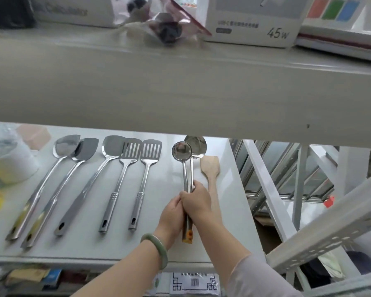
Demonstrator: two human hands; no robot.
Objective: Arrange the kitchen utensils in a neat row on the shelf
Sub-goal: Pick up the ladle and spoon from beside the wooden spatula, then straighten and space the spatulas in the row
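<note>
A: Shelf [159, 251], white. Five steel utensils are laid out side by side from the left end: two solid turners [51, 181], a third solid one [88, 185], then two slotted turners [124, 183] with handles toward the front edge. The first three are slanted; the slotted pair lies straighter.

B: And what is held?

A: Two ladles [187, 166], gripped together by their handles. The left hand [171, 213] and right hand [196, 203] are both closed around the handle bundle, fingers [196, 185] clenched on the steel. The bowls are pointed toward the back of the shelf, one partly overlapping the other.

B: Why both at once?

A: Probably so the pair can be set down in line with the rest, then parted. The bundle is held over the gap right of the slotted turners, where the row would be continued. Whether it is touching the shelf cannot be told.

B: Anything in the way?

A: A wooden spatula [210, 170] lies just beside the ladles, near the right end, its handle partly hidden by the right wrist. It may be nudged when the ladles are spread. Room is tight there; the shelf ends shortly after. A pale tub [13, 161] stands near the left end. The upper shelf [180, 93] overhangs the back, hiding the area behind the utensil heads. A green bangle [159, 247] is worn on the left wrist.
</note>
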